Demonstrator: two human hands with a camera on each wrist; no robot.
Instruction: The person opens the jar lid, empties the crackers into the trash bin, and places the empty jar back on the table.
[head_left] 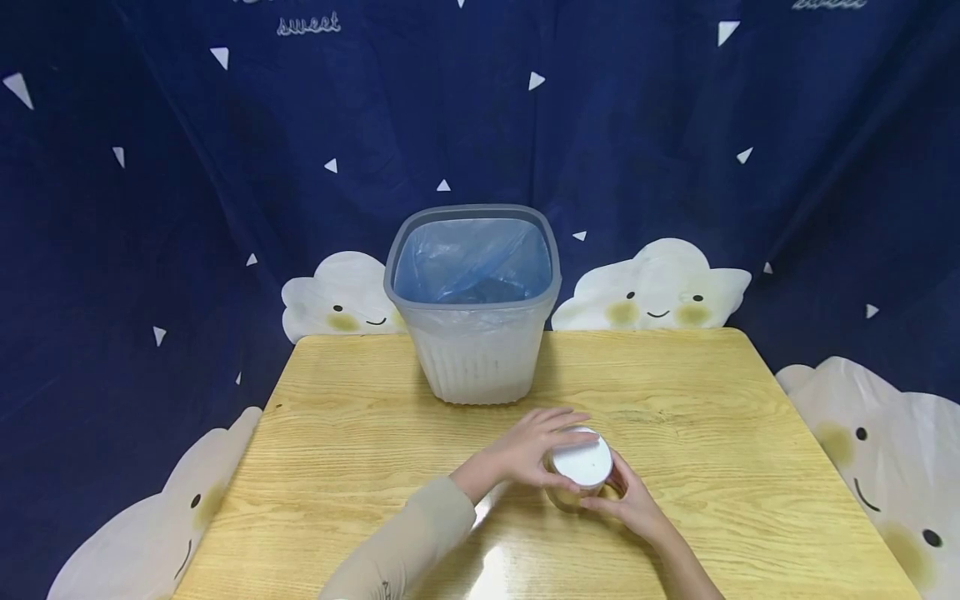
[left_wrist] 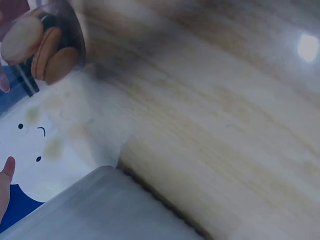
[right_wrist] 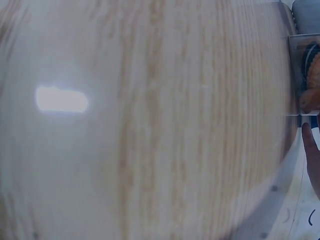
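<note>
A clear jar (head_left: 564, 498) with a round white lid (head_left: 585, 463) is on the wooden table, right of the middle. My left hand (head_left: 531, 448) grips the lid from the left, thumb on the near side and fingers across the far side. From the right, my right hand (head_left: 633, 502) holds the jar's side between thumb and fingers. Through the jar's wall, the left wrist view shows several round macaron-like cookies (left_wrist: 46, 52). At its right edge, the right wrist view catches part of the jar (right_wrist: 296, 75) and a finger (right_wrist: 311, 155).
A whitish waste bin (head_left: 480, 358) with a grey rim and a blue bag liner (head_left: 472, 258) stands at the table's back, beyond my hands. The wooden table (head_left: 697, 433) ends at a dark blue curtain (head_left: 637, 108) with clouds and triangles.
</note>
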